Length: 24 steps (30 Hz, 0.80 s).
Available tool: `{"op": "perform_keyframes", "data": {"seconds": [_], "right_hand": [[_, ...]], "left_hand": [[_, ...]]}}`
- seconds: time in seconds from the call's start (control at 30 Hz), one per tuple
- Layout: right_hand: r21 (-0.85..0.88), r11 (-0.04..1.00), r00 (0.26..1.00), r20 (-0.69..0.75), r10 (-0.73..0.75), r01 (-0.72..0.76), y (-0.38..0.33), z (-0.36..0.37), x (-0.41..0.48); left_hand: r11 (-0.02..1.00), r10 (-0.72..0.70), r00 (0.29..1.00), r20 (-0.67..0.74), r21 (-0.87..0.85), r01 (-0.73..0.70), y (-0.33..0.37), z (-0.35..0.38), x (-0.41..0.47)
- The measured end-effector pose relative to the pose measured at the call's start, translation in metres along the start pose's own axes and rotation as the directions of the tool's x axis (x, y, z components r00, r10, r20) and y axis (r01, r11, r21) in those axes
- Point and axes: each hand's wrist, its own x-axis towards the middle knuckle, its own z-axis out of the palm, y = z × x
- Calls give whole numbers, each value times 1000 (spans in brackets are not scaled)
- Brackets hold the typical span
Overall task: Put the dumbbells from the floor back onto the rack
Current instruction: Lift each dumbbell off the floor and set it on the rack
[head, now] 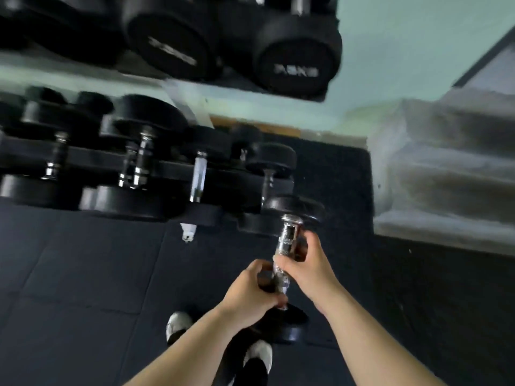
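Lower centre of the frame: both hands were on one dumbbell [287, 263], carried chrome handle end-on toward the rack [172, 165]. Left hand [250, 291] wrapped the near end of the handle, grip closed around it; right hand [303, 263] clasped the upper part, fingers curled tight. Far head hovered just beside the rack's rightmost racked dumbbell [270, 174], near head above the floor [83, 274] by the shoes [259, 355]. Judged step: carrying, mid-lift. Next move likely needs finding a free cradle at the lower tier's right end; blur hid it.
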Motion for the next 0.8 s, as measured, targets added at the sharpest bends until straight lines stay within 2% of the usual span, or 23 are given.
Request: {"op": "perform_keyframes", "data": {"seconds": [0.17, 0.3, 0.6, 0.8], "right_hand": [[-63, 987, 983, 116, -142, 150, -96, 90, -13], [-94, 970, 945, 264, -192, 223, -157, 202, -25], [-135, 900, 794, 536, -286, 415, -268, 492, -38], [-171, 892, 746, 625, -231, 419, -319, 635, -18]], "left_hand": [[964, 86, 977, -193, -233, -131, 3, -103, -61], [919, 61, 938, -342, -346, -186, -31, -203, -113], [814, -45, 786, -616, -479, -329, -141, -445, -206], [804, -131, 711, -690, -494, -331, -194, -575, -219]]}}
